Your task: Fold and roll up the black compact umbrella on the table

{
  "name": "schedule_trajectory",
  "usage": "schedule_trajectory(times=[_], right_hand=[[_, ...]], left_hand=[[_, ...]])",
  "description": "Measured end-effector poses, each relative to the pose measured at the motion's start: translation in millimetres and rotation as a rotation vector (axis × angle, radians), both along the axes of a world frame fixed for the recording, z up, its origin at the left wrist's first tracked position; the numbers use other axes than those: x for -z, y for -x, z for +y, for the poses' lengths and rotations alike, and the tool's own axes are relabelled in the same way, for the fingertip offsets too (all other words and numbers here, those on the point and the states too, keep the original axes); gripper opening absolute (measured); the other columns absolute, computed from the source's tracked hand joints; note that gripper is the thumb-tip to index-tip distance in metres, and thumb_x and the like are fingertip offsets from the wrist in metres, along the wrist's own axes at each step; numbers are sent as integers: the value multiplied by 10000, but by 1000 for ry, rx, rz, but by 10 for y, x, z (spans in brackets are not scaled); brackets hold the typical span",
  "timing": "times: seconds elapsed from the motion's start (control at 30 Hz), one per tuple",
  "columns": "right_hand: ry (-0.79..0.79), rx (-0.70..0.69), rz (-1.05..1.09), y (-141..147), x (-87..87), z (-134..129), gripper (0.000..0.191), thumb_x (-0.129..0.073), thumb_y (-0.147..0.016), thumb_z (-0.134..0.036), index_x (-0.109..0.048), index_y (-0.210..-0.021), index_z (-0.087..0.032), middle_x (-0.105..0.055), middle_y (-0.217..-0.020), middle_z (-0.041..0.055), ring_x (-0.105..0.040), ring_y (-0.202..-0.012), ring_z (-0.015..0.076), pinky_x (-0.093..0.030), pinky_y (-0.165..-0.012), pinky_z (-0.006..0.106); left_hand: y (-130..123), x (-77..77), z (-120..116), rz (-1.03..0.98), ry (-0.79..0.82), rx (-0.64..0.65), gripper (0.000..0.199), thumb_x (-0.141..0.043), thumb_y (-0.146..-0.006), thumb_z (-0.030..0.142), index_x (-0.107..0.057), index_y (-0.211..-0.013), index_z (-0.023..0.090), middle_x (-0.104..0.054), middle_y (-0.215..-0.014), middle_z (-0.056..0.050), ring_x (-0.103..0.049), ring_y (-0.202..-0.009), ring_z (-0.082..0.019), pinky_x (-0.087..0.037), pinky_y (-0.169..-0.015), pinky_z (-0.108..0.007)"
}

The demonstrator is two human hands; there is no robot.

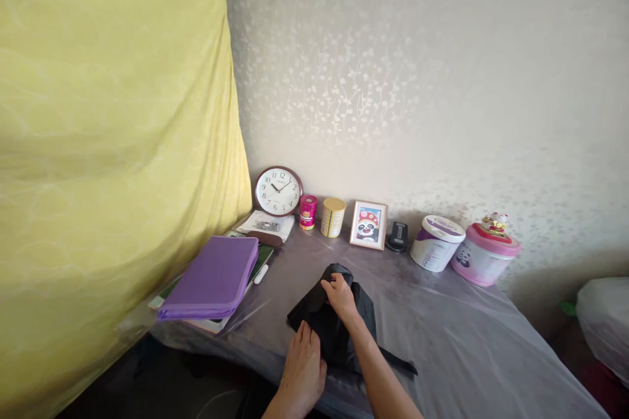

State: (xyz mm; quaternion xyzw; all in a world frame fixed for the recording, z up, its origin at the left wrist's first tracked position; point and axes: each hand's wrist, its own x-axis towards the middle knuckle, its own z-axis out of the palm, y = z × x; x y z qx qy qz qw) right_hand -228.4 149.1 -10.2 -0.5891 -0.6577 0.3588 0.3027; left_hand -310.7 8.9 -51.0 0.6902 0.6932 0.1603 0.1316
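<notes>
Lower centre: black fabric [327, 322] is pinched by the curled right hand [341, 296], perhaps steadied by the half-curled left hand [302, 366], grip unclear

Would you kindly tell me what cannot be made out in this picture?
Head view: anything beneath the black cloth, hidden by the cloth itself.
Head view: the palm of the left hand, turned away from the camera.
Head view: most of the flat green thing, covered by the purple folder.
Head view: fine print on the yellow tin, too small to read.
Head view: the pale bundle, cut off by the right edge.
</notes>
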Motion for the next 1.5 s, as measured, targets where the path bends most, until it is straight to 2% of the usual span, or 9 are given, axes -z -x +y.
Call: schedule_trajectory(times=[0.2,0.3,0.4,0.6,0.83,1.03,1.27,1.37,1.5], right_hand=[[-61,-134,-97,19,-100,-66,216,-445,-834,-313,-542,-957,-165,-685,-611,3,-651,-645,145,-426,-619,225],[-89,-227,-113,40,-124,-101,189,-402,-845,-263,-569,-886,-184,-708,-691,-3,-646,-635,110,-417,-615,201],[-126,-288,-180,64,-142,-132,221,-399,-841,-235,-616,-812,-206,-714,-728,-14,-645,-649,102,-413,-610,192],[-291,-381,-163,-36,-145,-303,262,-408,-848,-199,-656,-919,-244,-718,-786,-18,-649,-783,134,-452,-710,220],[-725,-398,-113,-314,100,-468,255,-416,-883,-190,-649,-982,-213,-669,-1035,48,-541,-1070,173,-410,-956,337],[-777,-314,-281,-343,247,-25,291,-390,-893,-202,-630,-1056,-203,-628,-1145,68,-490,-1164,211,-328,-1021,456],[-621,-230,-381,-368,242,509,323,-356,-903,-232,-599,-1113,-205,-608,-1186,57,-517,-1128,185,-378,-979,363],[-543,-114,-450,-385,130,543,302,-380,-892,-241,-621,-1067,-187,-605,-1181,91,-537,-1098,215,-388,-958,389],[-673,-43,-363,-414,20,263,296,-377,-893,-242,-614,-1056,-172,-583,-1194,108,-518,-1103,230,-384,-955,413]], left_hand=[[108,115,-96,-5,-99,-63,551,-357,-792,216,-339,-1307,22,-410,-1345,-193,-394,-1243,-251,-346,-1017,-397],[113,8,-151,-10,-309,-108,491,-288,-828,194,-367,-1290,49,-454,-1305,-169,-419,-1221,-223,-372,-999,-387],[22,-129,-120,19,-393,46,427,-310,-848,221,-457,-1243,151,-485,-1288,-102,-446,-1193,-203,-368,-1005,-371],[-122,55,67,132,-297,74,520,-372,-822,250,-352,-1338,184,-382,-1395,-58,-340,-1283,-243,-323,-1038,-428],[-36,170,41,165,-184,150,737,-406,-716,172,-137,-1402,146,-124,-1484,-69,-155,-1354,-236,-226,-1093,-391],[-2,170,89,214,-80,181,867,-445,-636,106,-37,-1401,146,-23,-1481,-100,-106,-1358,-274,-224,-1087,-412],[-40,54,122,196,57,104,877,-449,-619,79,-58,-1399,170,-46,-1486,-91,-119,-1357,-272,-223,-1080,-412],[-55,24,123,187,90,57,931,-493,-578,81,-63,-1400,164,-59,-1489,-95,-125,-1356,-284,-217,-1081,-416],[-44,57,136,174,66,16,854,-433,-625,44,-99,-1400,172,-158,-1477,-105,-210,-1339,-258,-266,-1058,-395]])
